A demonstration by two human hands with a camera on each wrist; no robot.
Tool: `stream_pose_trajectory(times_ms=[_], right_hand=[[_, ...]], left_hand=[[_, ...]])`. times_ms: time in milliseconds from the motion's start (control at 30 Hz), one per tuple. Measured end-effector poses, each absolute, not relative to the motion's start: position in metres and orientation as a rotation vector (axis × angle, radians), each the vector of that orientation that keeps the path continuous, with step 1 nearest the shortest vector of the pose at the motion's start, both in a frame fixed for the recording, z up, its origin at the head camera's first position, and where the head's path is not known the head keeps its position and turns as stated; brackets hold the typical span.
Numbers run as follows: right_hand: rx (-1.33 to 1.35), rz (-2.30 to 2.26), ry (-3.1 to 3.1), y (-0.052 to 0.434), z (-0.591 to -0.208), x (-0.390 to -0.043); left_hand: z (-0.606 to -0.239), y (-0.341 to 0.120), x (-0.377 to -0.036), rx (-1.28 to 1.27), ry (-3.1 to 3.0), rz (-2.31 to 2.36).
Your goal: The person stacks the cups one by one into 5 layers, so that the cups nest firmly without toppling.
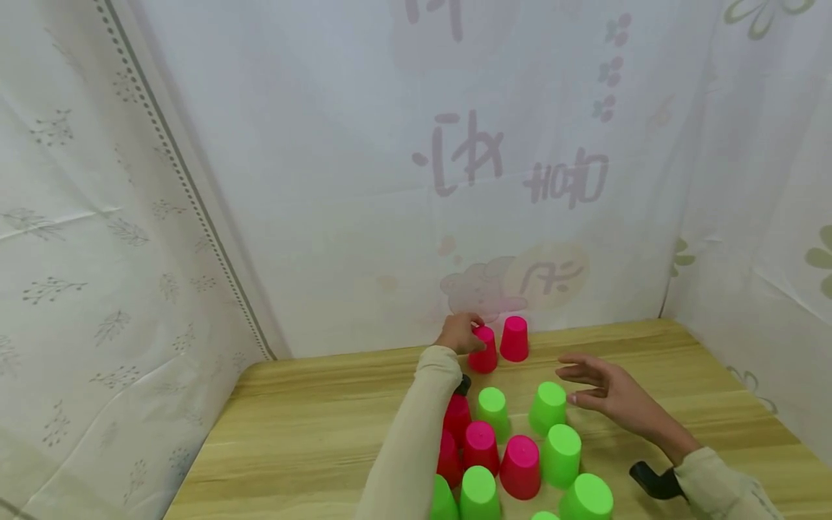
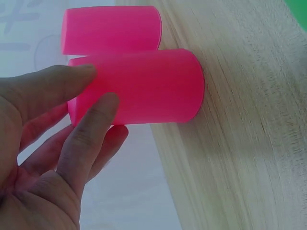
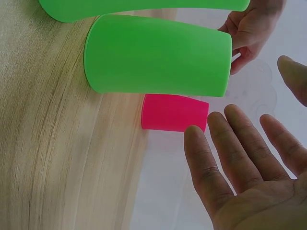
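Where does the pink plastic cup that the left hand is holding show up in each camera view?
Head: the upside-down pink plastic cup stands far centre, gripped by the left hand.
Left wrist: centre frame, the lower of two pink cups.
Right wrist: hidden; only the left hand shows, top right.
Shared landmark: the second pink plastic cup beside it.

The right hand (image 3: 249, 167) hovered open-palmed beside an upturned green plastic cup (image 3: 158, 55) and a pink plastic cup (image 3: 173, 113) on the pale wooden worktop (image 3: 57, 153).
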State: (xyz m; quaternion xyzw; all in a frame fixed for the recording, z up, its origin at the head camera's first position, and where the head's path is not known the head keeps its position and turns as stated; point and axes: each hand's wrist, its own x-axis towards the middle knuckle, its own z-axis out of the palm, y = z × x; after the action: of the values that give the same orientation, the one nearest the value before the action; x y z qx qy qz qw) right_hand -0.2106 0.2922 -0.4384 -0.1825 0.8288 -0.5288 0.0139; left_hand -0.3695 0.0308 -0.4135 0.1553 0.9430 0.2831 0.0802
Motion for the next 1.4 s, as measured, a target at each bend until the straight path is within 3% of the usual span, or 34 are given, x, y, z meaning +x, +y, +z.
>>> stream_pose_trajectory(times_ms=[633, 1067, 1400], right_hand=[[-0.622, -1.662, 2.535, 0.285, -0.443, -0.220], [-0.603, -1.585, 2.554, 0.286, -0.451, -0.225], [-0.640, -1.554, 2.539, 0.285, -0.457, -0.225]], left_hand=[[-0.398, 0.015, -0.364, 0.413, 2.754, 0.921], [-0.366, -0.042, -0.347, 0.532, 2.454, 1.360], [-0.358, -0.101, -0.312, 0.583, 2.362, 1.535]])
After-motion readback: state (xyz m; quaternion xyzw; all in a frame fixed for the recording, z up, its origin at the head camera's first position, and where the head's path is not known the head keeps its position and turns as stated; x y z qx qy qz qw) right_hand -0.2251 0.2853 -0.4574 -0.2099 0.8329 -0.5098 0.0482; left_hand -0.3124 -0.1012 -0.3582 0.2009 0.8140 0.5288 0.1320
